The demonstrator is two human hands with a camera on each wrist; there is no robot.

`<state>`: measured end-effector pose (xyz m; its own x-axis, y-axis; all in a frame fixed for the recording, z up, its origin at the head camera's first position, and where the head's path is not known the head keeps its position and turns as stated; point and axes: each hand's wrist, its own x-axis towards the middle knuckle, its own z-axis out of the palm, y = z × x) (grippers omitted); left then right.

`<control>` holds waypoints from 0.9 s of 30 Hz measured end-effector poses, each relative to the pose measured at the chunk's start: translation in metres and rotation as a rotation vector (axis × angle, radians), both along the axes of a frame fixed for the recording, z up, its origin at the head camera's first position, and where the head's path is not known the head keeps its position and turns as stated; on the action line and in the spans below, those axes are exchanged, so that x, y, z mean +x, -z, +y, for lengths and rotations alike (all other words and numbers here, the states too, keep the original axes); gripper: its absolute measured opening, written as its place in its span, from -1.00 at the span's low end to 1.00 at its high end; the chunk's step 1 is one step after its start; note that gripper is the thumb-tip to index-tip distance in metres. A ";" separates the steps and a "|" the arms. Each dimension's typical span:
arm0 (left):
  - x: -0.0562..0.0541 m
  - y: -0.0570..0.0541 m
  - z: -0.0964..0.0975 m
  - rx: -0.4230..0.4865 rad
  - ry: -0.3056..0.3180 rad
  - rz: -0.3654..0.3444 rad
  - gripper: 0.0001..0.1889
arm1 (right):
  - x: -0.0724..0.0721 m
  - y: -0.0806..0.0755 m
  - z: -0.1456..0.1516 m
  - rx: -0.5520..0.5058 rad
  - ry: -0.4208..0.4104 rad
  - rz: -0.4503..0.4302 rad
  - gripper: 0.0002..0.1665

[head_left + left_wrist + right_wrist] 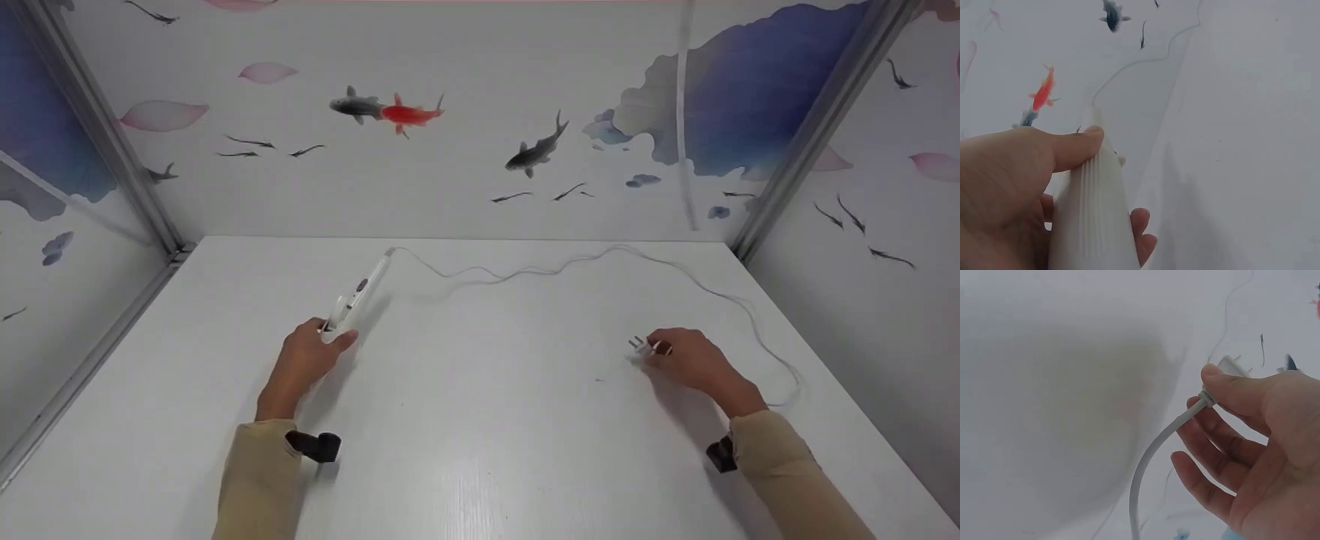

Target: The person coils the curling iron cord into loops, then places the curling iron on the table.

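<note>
In the head view my left hand [306, 358] grips the wide end of a slim white corded appliance [363, 288], shaped like a hair iron. It slants up and away, with a dark oval on its side. In the left wrist view my thumb presses the ribbed white body [1093, 208] and fingertips show on its far side. On the right, my right hand [694, 364] pinches a white power plug [641, 346], its prongs pointing left. The right wrist view shows the plug [1229, 370] between thumb and fingers, its thick cord hanging below.
A thin white cord [574, 262] runs from the appliance's far end along the back of the white table [480, 450] and curves down the right side. Walls printed with fish [409, 115] enclose the back and sides, with metal posts [825, 124] at the corners.
</note>
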<state>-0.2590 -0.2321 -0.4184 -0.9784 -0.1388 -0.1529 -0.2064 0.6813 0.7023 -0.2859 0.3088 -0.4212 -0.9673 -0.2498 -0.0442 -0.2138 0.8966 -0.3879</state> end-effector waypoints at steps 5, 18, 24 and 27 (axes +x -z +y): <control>0.001 -0.007 -0.001 -0.015 0.012 0.031 -0.26 | -0.003 0.002 0.007 0.020 0.024 -0.020 -0.54; 0.014 -0.034 0.013 -0.092 0.101 0.129 -0.25 | -0.018 0.002 0.029 0.075 0.071 -0.070 -0.51; 0.021 -0.045 0.028 -0.069 0.133 0.196 -0.33 | -0.023 0.001 0.032 0.092 0.089 -0.052 -0.49; 0.024 -0.048 0.034 -0.057 0.144 0.214 -0.36 | -0.025 0.001 0.033 0.098 0.094 -0.050 -0.49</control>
